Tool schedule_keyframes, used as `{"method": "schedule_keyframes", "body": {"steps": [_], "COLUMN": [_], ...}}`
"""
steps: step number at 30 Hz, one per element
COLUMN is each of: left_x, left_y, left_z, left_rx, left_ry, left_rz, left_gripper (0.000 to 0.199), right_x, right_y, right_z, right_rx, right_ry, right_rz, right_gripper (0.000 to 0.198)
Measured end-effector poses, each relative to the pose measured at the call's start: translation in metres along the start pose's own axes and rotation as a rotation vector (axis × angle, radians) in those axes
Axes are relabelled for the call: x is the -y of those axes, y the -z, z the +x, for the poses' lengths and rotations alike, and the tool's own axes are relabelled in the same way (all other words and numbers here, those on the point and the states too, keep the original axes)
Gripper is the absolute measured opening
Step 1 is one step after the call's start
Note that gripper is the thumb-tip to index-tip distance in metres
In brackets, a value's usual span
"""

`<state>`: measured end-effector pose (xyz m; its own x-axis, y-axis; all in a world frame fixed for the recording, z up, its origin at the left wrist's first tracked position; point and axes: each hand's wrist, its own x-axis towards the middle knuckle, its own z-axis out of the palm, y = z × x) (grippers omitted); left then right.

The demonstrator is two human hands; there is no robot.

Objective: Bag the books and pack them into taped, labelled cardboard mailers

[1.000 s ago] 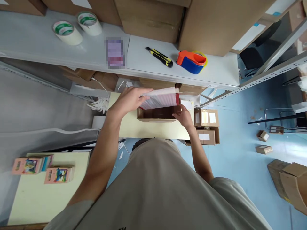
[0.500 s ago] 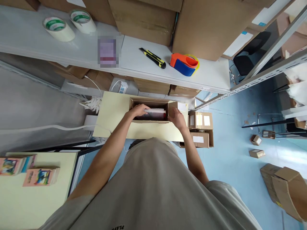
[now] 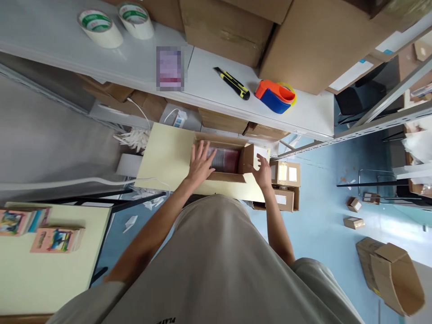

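An open cardboard box (image 3: 222, 176) stands on the pale yellow table (image 3: 162, 153) in front of me. Inside it lies a flat stack with a clear, shiny cover (image 3: 227, 159), grey on one side and dark red on the other; its exact kind is unclear. My left hand (image 3: 200, 164) is over the box's left end, fingers spread, holding nothing. At the right end, my right hand (image 3: 261, 172) is beside the raised end flap (image 3: 249, 157), fingers apart. Whether its thumb touches the flap I cannot tell.
A shelf above the table carries tape rolls (image 3: 100, 29), a box cutter (image 3: 232, 83), an orange and blue tape dispenser (image 3: 276, 96) and large cartons (image 3: 226, 33). Small boxes (image 3: 285, 174) are stacked right of the table. Books (image 3: 56, 238) lie on another table at left.
My left hand has come up off the stack in the box and spread its fingers. My right hand has opened a little wider by the flap. The view has shifted slightly.
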<state>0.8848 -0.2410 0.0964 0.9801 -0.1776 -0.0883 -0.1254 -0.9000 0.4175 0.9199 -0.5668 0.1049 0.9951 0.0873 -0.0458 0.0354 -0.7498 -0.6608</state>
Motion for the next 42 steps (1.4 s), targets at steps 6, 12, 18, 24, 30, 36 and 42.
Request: {"method": "schedule_keyframes", "body": {"steps": [6,12,18,24,30,36,42], "left_x": [0.006,0.023,0.025,0.018,0.024,0.049,0.07], "left_y": [0.003,0.002,0.009,0.01,0.01,0.001,-0.024], "left_z": [-0.049,-0.056,-0.062,-0.064,-0.049,-0.015,-0.002], "left_rx": [-0.145,-0.1,-0.088,-0.051,0.047,-0.225,-0.205], "left_ry": [0.226,0.087,0.079,0.042,0.169,0.426,0.388], "left_rz": [-0.245,-0.343,-0.3,-0.275,-0.343,-0.329,-0.458], "left_gripper": [0.142,0.129,0.095,0.028,0.029,0.073,0.041], "right_x": [0.027,0.034,0.036,0.048,0.05,0.028,0.017], "right_y": [-0.014,-0.011,-0.018,-0.04,-0.046,-0.03,-0.048], "right_z": [-0.009,-0.013,0.036,0.102,0.074,0.039,0.016], "right_rx": [0.141,0.171,0.076,0.056,0.181,0.166,0.093], "right_ry": [0.053,0.068,0.13,0.077,0.036,-0.013,-0.257], "right_rz": [0.034,0.018,-0.071,-0.026,0.072,-0.009,0.254], "right_gripper": [0.073,0.091,0.065,0.07,0.077,0.046,0.042]}}
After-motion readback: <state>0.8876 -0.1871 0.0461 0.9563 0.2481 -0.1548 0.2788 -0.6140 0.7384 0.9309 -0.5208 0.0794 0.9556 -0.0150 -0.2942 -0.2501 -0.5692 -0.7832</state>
